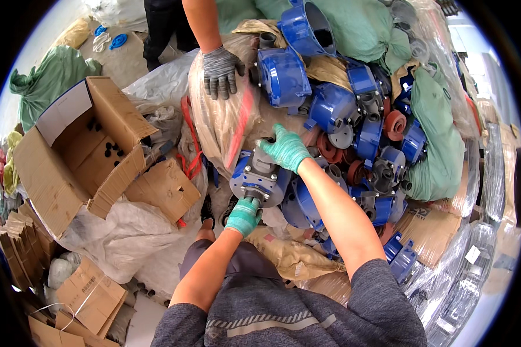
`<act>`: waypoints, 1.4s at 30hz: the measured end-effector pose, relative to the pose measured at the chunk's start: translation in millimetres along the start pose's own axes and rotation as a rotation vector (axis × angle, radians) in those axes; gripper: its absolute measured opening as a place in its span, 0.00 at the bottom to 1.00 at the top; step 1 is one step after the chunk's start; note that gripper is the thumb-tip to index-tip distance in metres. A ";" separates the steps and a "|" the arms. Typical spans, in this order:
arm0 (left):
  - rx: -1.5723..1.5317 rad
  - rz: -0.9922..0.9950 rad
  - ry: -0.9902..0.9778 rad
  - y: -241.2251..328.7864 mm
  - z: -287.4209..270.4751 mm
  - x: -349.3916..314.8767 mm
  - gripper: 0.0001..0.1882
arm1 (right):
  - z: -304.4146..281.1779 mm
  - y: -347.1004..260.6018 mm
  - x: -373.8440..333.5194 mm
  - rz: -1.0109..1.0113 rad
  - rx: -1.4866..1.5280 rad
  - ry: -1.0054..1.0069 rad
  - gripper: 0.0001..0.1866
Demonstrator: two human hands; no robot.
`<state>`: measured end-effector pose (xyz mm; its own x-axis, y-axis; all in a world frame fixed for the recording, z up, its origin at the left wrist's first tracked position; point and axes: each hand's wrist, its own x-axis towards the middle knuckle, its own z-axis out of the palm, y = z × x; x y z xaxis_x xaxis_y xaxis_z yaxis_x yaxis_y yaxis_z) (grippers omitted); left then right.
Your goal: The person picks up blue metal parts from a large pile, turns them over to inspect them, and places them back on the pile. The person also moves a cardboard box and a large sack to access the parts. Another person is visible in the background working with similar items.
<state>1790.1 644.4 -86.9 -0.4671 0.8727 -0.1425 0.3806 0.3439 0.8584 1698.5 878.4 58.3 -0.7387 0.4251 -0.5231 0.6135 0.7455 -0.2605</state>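
Observation:
In front of my body is a round blue housing (237, 184) with a bolted-on grey pipe fitting (257, 168). My left hand (244, 216), in a green glove, is closed round the fitting's near end. My right hand (286, 148), gloved the same way, grips the fitting's far end, its fingers curled over it. Just beyond stands a sack wrapped in clear film (214, 124). Another person's hand in a grey glove (220, 72) rests on top of that sack. To the right, similar blue housings (333, 107) lie heaped with red-brown rings (395, 124).
An open cardboard box (58, 173) with small black parts (108, 151) inside stands at the left. Green sacks (437, 139) border the heap. A tan sack (289, 254) lies close to my right side. Flattened cardboard (92, 295) is at the lower left.

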 end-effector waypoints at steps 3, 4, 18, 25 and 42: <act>-0.015 -0.032 -0.015 1.9 -0.2 1.4 0.20 | 10.2 29.9 4.9 -0.191 0.160 0.002 0.27; -0.013 -0.024 -0.029 0.0 1.1 1.0 0.20 | 12.2 39.0 5.9 -0.303 0.263 0.011 0.26; -0.028 0.042 -0.009 6.9 -13.7 0.3 0.23 | 7.5 5.6 9.5 0.023 0.013 -0.003 0.30; -0.038 0.004 -0.123 5.0 -17.1 1.5 0.21 | 26.4 4.9 7.6 -0.109 0.308 0.230 0.16; 0.001 -0.018 -0.073 4.4 -9.7 6.3 0.20 | -33.9 -22.4 17.9 -0.065 -0.360 -0.097 0.18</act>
<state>1781.2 648.1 -79.2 -0.4146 0.8891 -0.1939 0.3733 0.3604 0.8548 1662.1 886.7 82.4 -0.7323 0.3338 -0.5936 0.4165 0.9091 -0.0027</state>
